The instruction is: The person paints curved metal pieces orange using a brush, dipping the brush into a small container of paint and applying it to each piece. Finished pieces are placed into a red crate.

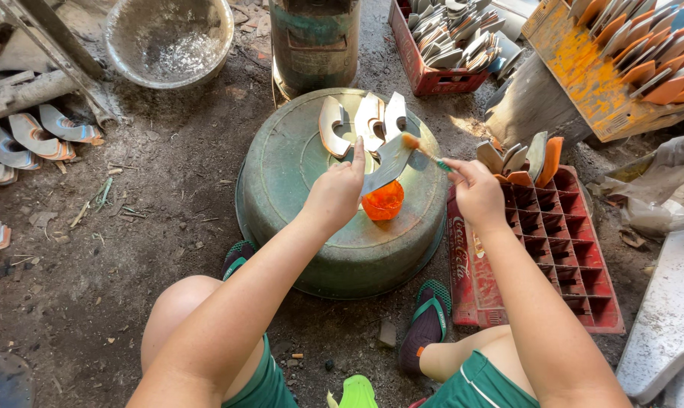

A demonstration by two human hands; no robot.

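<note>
My left hand [336, 193] holds a grey curved metal blade [388, 162] over an upturned green basin [296, 162]. My right hand [475, 190] holds a small paintbrush [426, 151] with an orange-tipped head touching the blade's upper end. Below the blade a small cup of orange paint [382, 201] stands on the basin. Three more curved blades [361, 122] lie on the basin's far side.
A red compartment crate [568, 257] at my right holds several blades, some painted orange. Another red crate [432, 45] and an orange-stained wooden rack [606, 60] of blades stand behind. A metal bowl [168, 38], a green cylinder [314, 41] and loose blades [24, 140] lie at the left.
</note>
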